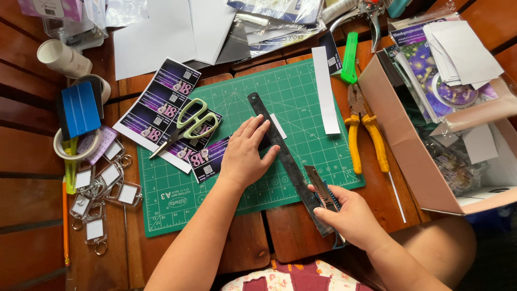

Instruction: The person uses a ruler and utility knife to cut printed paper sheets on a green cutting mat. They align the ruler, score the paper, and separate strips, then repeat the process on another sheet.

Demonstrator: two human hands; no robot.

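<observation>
Pressing flat with spread fingers, left hand [245, 153] on a dark metal ruler [288, 161] and printed card [211, 158] near the middle of the green cutting mat [291, 91]. Gripping a utility knife [322, 189], right hand [353, 215] with fingers closed, blade against the ruler's edge at the mat's lower right. Lying on the mat's upper left, green scissors [188, 125]; just off its right edge, yellow pliers [363, 134].

Left hand [245, 156] presses a metal ruler [288, 161] on the green mat [301, 97]; right hand [353, 218] seemingly grips a cutter [321, 189].
</observation>
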